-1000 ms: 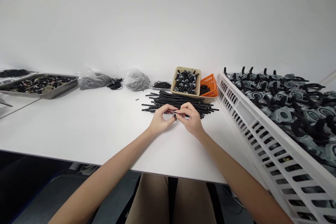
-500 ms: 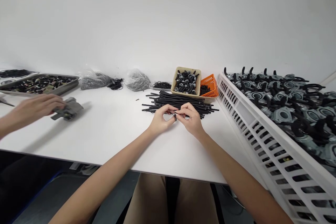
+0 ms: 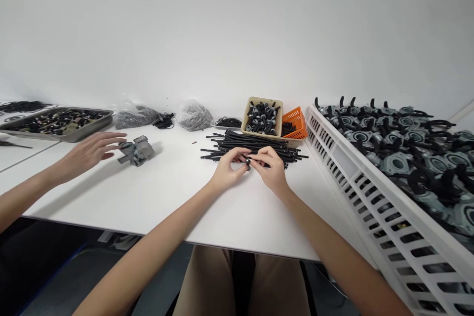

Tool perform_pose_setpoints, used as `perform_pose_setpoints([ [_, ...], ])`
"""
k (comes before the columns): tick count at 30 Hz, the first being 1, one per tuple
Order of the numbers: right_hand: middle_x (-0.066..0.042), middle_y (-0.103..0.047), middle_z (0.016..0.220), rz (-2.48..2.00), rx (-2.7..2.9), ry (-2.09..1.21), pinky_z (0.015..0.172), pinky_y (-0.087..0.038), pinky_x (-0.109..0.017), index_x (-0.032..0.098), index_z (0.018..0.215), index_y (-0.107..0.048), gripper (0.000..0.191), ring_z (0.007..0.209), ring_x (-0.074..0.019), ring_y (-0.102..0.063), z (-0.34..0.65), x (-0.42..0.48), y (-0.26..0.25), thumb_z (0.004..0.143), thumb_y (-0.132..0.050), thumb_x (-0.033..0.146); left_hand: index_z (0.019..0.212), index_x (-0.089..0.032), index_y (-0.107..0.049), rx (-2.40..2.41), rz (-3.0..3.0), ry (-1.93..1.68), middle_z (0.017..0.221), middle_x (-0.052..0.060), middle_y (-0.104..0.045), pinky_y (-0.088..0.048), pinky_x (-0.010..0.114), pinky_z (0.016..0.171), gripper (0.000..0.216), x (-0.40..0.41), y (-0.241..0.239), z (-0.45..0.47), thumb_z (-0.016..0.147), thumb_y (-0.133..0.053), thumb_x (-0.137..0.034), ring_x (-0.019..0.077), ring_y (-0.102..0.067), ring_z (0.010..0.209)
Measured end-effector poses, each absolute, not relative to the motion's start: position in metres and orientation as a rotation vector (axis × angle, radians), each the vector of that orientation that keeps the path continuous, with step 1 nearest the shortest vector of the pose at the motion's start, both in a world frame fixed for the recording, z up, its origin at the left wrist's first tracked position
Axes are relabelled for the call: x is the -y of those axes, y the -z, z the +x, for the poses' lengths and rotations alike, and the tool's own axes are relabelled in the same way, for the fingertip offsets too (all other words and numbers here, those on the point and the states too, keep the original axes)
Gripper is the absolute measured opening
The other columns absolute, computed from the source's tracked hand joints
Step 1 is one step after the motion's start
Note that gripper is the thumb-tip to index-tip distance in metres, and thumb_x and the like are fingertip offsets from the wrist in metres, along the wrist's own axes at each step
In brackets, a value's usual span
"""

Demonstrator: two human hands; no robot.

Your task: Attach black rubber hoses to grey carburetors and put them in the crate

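My left hand (image 3: 227,171) and my right hand (image 3: 271,169) meet at the middle of the white table (image 3: 166,192), fingertips pinched together on a small black and silver part (image 3: 247,161). Just behind them lies a pile of thin black rods (image 3: 255,144). Both hands rest on the tabletop. A co-worker's hand (image 3: 90,152) reaches in from the left, fingers spread, right beside a grey metal part (image 3: 136,150) lying on the table.
A beige bin of black fittings (image 3: 262,117) and an orange basket (image 3: 295,123) stand behind the rods. A white slatted crate of grey castings (image 3: 392,177) fills the right side. A metal tray (image 3: 55,122) and plastic bags (image 3: 192,114) sit at back left.
The co-worker's hand came in from the left with the grey metal part, slid it rightward and let it go. My own hands stayed pinched together in place.
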State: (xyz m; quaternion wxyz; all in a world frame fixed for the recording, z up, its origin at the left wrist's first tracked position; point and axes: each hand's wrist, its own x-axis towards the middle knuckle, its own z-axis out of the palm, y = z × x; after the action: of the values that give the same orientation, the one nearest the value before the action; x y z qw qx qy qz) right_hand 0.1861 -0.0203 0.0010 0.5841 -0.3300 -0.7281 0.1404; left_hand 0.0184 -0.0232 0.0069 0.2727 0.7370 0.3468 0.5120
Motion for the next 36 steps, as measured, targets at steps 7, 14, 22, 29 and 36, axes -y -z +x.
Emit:
perform_pose_setpoints([
  [7,-0.004,-0.059,0.088,-0.923,1.545,-0.306,0.056,-0.048,-0.026,0.019,0.092,-0.069,0.013,0.066,-0.013,-0.056,0.196,0.012,0.003,0.086,-0.061,0.027,0.115,-0.02,-0.057,-1.016,2.267,-1.31,0.111,0.009,-0.062,-0.05,0.033,0.088,0.032,0.025,-0.012,0.008,0.083,-0.057,-0.018,0.019,-0.059,0.098],
  [14,-0.004,-0.06,0.084,-0.901,1.672,-0.315,0.058,-0.051,-0.028,0.018,0.087,-0.065,0.013,0.065,-0.0145,-0.058,0.193,0.012,0.005,0.088,-0.057,0.028,0.089,-0.021,-0.055,-1.567,2.189,-0.962,0.081,0.002,-0.065,-0.045,0.028,0.062,0.025,0.059,-0.03,-0.088,0.093,-0.046,-0.044,0.0166,-0.059,0.068],
  [22,-0.001,-0.059,0.071,-0.821,1.827,-0.238,0.061,-0.048,-0.03,0.022,0.09,-0.064,0.011,0.062,-0.0164,-0.056,0.19,0.013,0.009,0.09,-0.055,0.028,0.099,-0.019,-0.05,-2.781,1.771,-0.335,0.089,0.012,-0.068,-0.041,0.033,0.061,0.047,0.081,-0.022,-0.262,0.09,-0.031,-0.062,0.0314,-0.064,0.078],
  [29,-0.002,-0.061,0.069,-0.787,1.831,-0.211,0.057,-0.047,-0.03,0.022,0.09,-0.064,0.014,0.059,-0.0169,-0.056,0.19,0.014,0.011,0.09,-0.055,0.031,0.096,-0.019,-0.053,-2.572,1.923,-0.244,0.107,0.014,-0.066,-0.042,0.031,0.067,0.042,0.061,-0.023,-0.29,0.092,-0.027,-0.052,0.0288,-0.064,0.091],
  [36,-0.003,-0.062,0.07,-0.779,1.853,-0.209,0.056,-0.049,-0.031,0.022,0.092,-0.063,0.015,0.059,-0.0179,-0.057,0.191,0.012,0.011,0.091,-0.054,0.032,0.094,-0.022,-0.056,-2.423,2.118,-0.301,0.101,0.01,-0.068,-0.045,0.032,0.073,0.034,0.07,-0.033,-0.281,0.091,-0.036,-0.049,0.0264,-0.065,0.086],
])
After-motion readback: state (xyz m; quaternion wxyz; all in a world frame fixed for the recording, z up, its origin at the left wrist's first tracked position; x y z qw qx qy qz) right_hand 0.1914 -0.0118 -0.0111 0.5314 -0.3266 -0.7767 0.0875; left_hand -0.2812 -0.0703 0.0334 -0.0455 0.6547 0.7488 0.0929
